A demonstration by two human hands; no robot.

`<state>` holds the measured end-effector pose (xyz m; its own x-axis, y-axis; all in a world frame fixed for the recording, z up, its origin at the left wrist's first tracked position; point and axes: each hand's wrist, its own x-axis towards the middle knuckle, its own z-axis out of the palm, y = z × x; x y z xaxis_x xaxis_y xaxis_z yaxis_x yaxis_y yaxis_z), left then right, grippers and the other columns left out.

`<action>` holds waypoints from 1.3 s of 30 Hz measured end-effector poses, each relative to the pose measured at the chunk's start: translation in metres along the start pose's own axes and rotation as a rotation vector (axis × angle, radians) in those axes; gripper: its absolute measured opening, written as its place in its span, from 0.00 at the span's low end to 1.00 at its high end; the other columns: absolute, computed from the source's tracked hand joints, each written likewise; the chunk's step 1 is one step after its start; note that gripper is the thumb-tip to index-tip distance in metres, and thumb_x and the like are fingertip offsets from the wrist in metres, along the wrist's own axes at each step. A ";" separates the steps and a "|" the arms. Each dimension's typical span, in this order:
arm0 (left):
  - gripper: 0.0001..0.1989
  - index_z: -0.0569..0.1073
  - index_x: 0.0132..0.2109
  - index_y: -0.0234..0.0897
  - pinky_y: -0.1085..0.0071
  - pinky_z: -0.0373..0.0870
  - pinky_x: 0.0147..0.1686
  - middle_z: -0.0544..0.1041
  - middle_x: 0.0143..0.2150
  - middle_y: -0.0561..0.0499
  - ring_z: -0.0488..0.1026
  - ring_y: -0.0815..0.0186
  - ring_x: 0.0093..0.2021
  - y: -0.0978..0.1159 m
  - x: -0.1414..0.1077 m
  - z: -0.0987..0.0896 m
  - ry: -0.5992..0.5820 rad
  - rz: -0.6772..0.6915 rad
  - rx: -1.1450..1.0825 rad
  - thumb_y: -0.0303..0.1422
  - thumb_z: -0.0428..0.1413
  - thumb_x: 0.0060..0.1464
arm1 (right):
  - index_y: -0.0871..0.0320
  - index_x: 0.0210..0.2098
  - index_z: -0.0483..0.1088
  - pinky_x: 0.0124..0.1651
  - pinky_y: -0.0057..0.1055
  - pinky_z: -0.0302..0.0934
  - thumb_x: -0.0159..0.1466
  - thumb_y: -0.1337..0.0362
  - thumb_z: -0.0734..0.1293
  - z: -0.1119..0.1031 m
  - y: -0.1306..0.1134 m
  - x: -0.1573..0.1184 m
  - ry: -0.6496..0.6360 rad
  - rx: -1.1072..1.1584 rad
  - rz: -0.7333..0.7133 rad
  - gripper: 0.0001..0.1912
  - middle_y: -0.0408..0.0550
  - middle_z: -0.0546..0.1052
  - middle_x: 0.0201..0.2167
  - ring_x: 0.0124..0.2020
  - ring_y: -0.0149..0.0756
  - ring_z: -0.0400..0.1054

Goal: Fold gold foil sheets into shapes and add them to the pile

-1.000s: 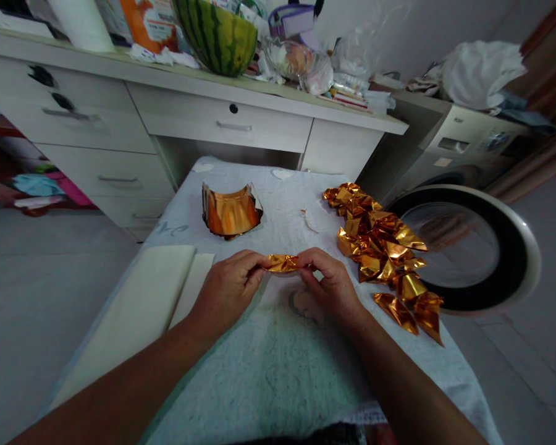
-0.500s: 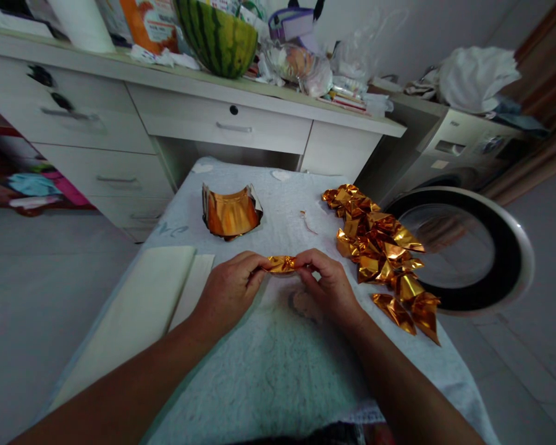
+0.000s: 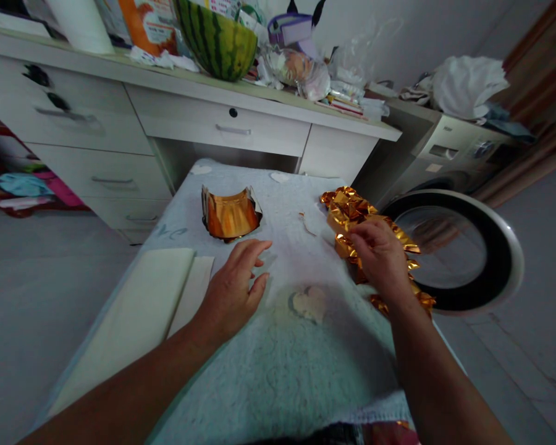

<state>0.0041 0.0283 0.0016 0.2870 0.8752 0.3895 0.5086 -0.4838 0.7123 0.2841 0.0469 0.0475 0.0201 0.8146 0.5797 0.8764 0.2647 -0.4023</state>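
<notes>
My left hand (image 3: 235, 287) is open over the cloth, its thumb and fingers apart and nothing between them. On the right, my right hand (image 3: 380, 256) hovers at a heap of folded gold foil pieces (image 3: 347, 207). Its fingers are curled together at the heap's left side, and whatever they hold is hidden against the foil. A curved stack of gold foil sheets (image 3: 231, 215) stands beyond my left hand. Between stack and heap lies a thin string-like scrap (image 3: 307, 224).
A patterned cloth (image 3: 278, 371) covers the table. Folded pale sheets (image 3: 134, 315) lie along its left side. Behind stands a white drawer desk (image 3: 189, 117) bearing a cut watermelon (image 3: 215, 43). The open round door (image 3: 495, 247) of a washing machine (image 3: 449, 145) is close on the right.
Both hands were pinching one folded gold foil piece at the middle. My left hand has let go and opened; my right hand has moved right to the heap. The piece no longer shows.
</notes>
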 end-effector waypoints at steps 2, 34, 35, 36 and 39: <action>0.23 0.64 0.59 0.42 0.64 0.75 0.43 0.67 0.56 0.47 0.73 0.67 0.42 0.001 -0.001 0.000 -0.022 0.013 0.007 0.24 0.52 0.57 | 0.57 0.34 0.75 0.41 0.35 0.62 0.62 0.63 0.64 -0.008 0.015 0.010 0.091 -0.088 0.076 0.08 0.49 0.74 0.34 0.36 0.39 0.69; 0.10 0.75 0.42 0.39 0.66 0.70 0.41 0.77 0.40 0.50 0.75 0.64 0.41 0.001 0.001 -0.004 -0.105 0.038 0.059 0.25 0.50 0.58 | 0.59 0.32 0.73 0.36 0.29 0.58 0.62 0.69 0.63 0.052 -0.058 0.025 -0.284 0.119 -0.095 0.06 0.47 0.76 0.30 0.31 0.33 0.68; 0.10 0.75 0.42 0.39 0.67 0.70 0.41 0.77 0.39 0.50 0.75 0.64 0.40 0.001 0.002 -0.005 -0.096 0.018 0.053 0.25 0.50 0.58 | 0.59 0.32 0.73 0.35 0.28 0.58 0.62 0.69 0.64 0.058 -0.063 0.026 -0.337 0.131 -0.081 0.06 0.46 0.76 0.30 0.31 0.32 0.68; 0.10 0.75 0.41 0.39 0.67 0.69 0.40 0.77 0.39 0.50 0.75 0.64 0.39 0.002 0.003 -0.006 -0.084 -0.002 0.047 0.25 0.50 0.58 | 0.59 0.32 0.73 0.35 0.28 0.57 0.62 0.68 0.65 0.065 -0.067 0.027 -0.388 0.134 -0.060 0.06 0.46 0.76 0.29 0.30 0.32 0.67; 0.09 0.75 0.39 0.38 0.67 0.68 0.39 0.77 0.37 0.51 0.74 0.64 0.37 0.003 0.005 -0.009 -0.047 -0.054 0.017 0.25 0.51 0.58 | 0.60 0.32 0.75 0.34 0.27 0.55 0.63 0.63 0.67 0.086 -0.078 0.031 -0.521 0.151 0.012 0.07 0.45 0.78 0.29 0.30 0.32 0.68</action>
<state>-0.0007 0.0311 0.0111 0.2957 0.8992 0.3226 0.5378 -0.4358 0.7217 0.1749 0.0961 0.0356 -0.2448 0.9559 0.1620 0.7980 0.2936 -0.5263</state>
